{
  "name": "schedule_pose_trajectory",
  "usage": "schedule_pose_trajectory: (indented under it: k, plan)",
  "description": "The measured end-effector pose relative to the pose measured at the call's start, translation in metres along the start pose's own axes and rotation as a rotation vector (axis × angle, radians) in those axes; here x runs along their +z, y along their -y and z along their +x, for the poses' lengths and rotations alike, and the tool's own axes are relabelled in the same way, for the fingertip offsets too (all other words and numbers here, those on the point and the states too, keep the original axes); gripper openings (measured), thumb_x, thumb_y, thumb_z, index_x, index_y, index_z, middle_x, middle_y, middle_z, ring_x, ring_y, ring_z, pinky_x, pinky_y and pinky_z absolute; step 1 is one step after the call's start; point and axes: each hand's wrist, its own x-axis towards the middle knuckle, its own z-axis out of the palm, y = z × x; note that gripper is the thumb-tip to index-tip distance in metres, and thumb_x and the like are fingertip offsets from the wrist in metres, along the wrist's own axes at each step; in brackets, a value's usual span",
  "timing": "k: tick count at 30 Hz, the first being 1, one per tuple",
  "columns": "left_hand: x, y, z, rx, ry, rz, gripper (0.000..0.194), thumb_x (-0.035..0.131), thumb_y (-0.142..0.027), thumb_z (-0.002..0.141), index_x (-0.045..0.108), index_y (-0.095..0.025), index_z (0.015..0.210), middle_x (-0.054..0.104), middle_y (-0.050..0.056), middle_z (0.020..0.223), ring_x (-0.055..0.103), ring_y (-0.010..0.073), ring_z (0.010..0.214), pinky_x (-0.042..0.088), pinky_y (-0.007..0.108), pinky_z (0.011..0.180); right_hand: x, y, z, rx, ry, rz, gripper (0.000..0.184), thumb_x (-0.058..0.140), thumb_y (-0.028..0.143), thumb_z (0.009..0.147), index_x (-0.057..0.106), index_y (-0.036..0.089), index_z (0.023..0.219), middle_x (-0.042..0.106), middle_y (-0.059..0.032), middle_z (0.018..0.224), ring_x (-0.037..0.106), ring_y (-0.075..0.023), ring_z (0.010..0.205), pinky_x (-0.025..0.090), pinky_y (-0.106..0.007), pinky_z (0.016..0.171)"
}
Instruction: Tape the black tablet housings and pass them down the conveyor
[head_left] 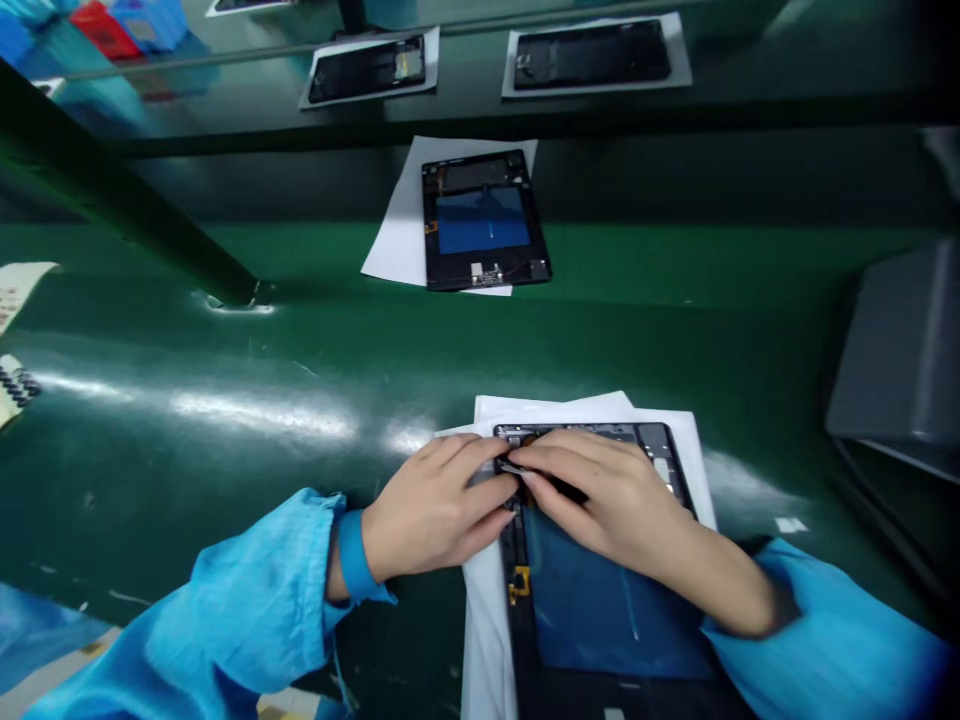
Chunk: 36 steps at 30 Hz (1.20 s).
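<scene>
An opened tablet (592,620) with a large blue panel and an orange flex connector lies on white paper (480,640) in front of me. At its upper left corner, both hands meet over a small dark and silvery piece (514,466). The fingers of my right hand (622,495) are pinched together on that piece; its kind is not clear. My left hand (439,505) comes in from the left with bent fingertips against the same corner. What its fingertips grip, if anything, is hidden. A blue band (354,555) circles my left wrist.
Farther back, another opened tablet (480,225) rests on white paper. On the raised shelf are two dark devices (367,70) (592,55) on paper. A green post (165,215) stands left, and a grey box-like object (900,340) is at right. Red (105,27) and blue bins (150,22) appear far left.
</scene>
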Motion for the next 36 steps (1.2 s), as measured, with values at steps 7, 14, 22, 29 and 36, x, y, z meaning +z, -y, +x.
schedule_pose_trajectory:
  k: [7, 14, 22, 29, 36]
  plan:
    - [-0.0016, 0.001, 0.003, 0.019, -0.009, -0.012, 0.021, 0.049, -0.027, 0.09, 0.063, -0.015, 0.1, 0.059, 0.014, 0.117, 0.057, 0.0261, 0.104, 0.051, 0.041, 0.088, -0.0008, -0.0004, -0.0011, 0.01, 0.01, -0.006, 0.017, 0.051, 0.016, 0.09, 0.064, 0.017, 0.101, 0.067, -0.0057, 0.093, 0.062, -0.0173, 0.083, 0.053, -0.031, 0.072]
    - [-0.0014, 0.0007, 0.0032, 0.019, -0.02, -0.019, 0.02, 0.051, -0.026, 0.09, 0.063, -0.014, 0.1, 0.06, 0.014, 0.116, 0.057, 0.0263, 0.105, 0.051, 0.04, 0.087, -0.0005, -0.0013, -0.0006, 0.004, 0.011, 0.005, 0.017, 0.05, 0.016, 0.09, 0.064, 0.017, 0.098, 0.066, -0.0053, 0.09, 0.061, -0.0163, 0.081, 0.052, -0.03, 0.07]
    - [-0.0006, 0.0012, 0.0019, 0.014, -0.014, -0.018, 0.02, 0.05, -0.027, 0.09, 0.063, -0.014, 0.1, 0.06, 0.014, 0.117, 0.056, 0.0267, 0.105, 0.052, 0.041, 0.087, -0.0002, -0.0009, -0.0005, -0.011, 0.012, -0.021, 0.017, 0.049, 0.016, 0.09, 0.065, 0.018, 0.097, 0.066, -0.005, 0.09, 0.062, -0.0158, 0.08, 0.052, -0.029, 0.07]
    - [-0.002, 0.0007, 0.0016, 0.007, 0.001, -0.021, 0.022, 0.049, -0.028, 0.091, 0.062, -0.014, 0.101, 0.059, 0.013, 0.118, 0.055, 0.0259, 0.106, 0.051, 0.041, 0.09, 0.0005, -0.001, -0.0009, -0.024, 0.011, -0.034, 0.018, 0.049, 0.016, 0.09, 0.065, 0.018, 0.097, 0.066, -0.0052, 0.09, 0.061, -0.016, 0.081, 0.052, -0.03, 0.07]
    - [-0.0007, 0.0016, 0.0007, 0.001, 0.005, -0.04, 0.023, 0.05, -0.028, 0.09, 0.063, -0.014, 0.102, 0.059, 0.013, 0.118, 0.055, 0.0259, 0.107, 0.05, 0.041, 0.09, 0.0015, -0.0014, -0.0008, -0.038, -0.003, -0.034, 0.018, 0.049, 0.015, 0.09, 0.065, 0.018, 0.097, 0.065, -0.0051, 0.088, 0.061, -0.0161, 0.08, 0.052, -0.03, 0.07]
